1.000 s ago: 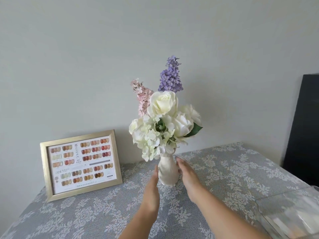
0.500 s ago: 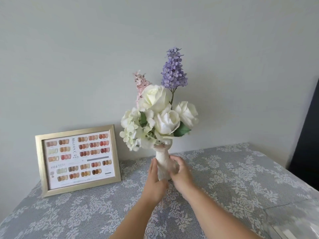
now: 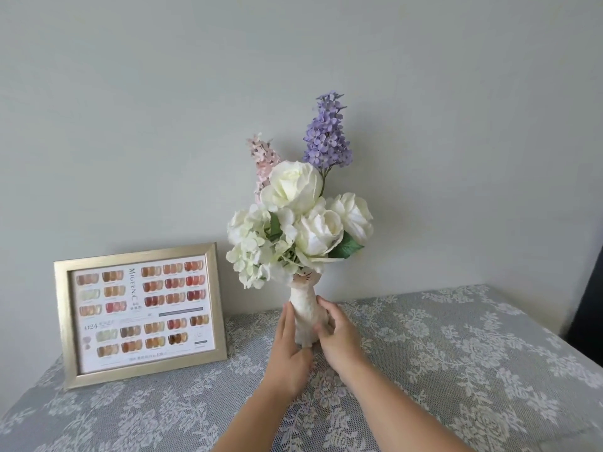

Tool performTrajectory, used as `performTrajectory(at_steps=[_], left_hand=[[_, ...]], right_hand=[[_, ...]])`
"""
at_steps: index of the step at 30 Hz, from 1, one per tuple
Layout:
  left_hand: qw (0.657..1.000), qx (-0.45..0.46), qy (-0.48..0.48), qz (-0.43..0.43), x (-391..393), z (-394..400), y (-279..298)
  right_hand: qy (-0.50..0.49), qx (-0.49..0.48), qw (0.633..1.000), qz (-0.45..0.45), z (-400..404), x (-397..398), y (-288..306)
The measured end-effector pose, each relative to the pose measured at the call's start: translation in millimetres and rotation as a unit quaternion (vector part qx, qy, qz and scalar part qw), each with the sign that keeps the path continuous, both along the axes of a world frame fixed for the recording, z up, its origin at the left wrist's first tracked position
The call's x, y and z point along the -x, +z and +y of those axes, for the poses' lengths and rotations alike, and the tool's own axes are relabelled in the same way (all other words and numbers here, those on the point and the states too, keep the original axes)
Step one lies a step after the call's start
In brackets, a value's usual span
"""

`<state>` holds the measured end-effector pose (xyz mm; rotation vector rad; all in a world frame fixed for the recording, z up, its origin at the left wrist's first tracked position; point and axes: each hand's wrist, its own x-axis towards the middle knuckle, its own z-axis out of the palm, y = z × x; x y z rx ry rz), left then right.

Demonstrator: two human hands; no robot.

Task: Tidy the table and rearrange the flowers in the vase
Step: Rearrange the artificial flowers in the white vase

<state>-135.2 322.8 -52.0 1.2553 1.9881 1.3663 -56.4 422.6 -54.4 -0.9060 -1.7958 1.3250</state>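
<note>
Two hands meet around a small white vase (image 3: 305, 316) on a desk (image 3: 456, 360): the left hand (image 3: 288, 350) lies flat-fingered against its 9 o'clock side, the right hand (image 3: 337, 337) curls around its 3 o'clock side. White, pink and purple flowers (image 3: 298, 220) rise at 12 o'clock. A gold picture frame (image 3: 140, 313) leans at 9 o'clock.

- My left hand (image 3: 288, 350) and right hand (image 3: 336, 336) flank the vase (image 3: 305, 308) at frame centre, blocking both its sides.
- The flowers (image 3: 293, 220) overhang the vase from above.
- The gold frame (image 3: 140, 313) stands at left, near the vase; a narrow gap lies between.
- The tablecloth (image 3: 456, 353) lies open at right and lower left.
</note>
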Motion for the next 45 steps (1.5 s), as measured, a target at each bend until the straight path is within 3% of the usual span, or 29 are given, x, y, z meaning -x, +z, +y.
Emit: performTrajectory(at_steps=[11, 27, 45], left_hand=[[0.999, -0.026, -0.009, 0.017, 10, 1, -17], [0.998, -0.005, 0.004, 0.055, 8, -2, -15], [0.998, 0.018, -0.002, 0.063, 4, -6, -7]], right_hand=[[0.024, 0.024, 0.999, 0.038, 14, 7, -21], [0.014, -0.06, 0.997, -0.043, 2, 2, -15], [0.022, 0.004, 0.999, -0.042, 1, 2, 0]])
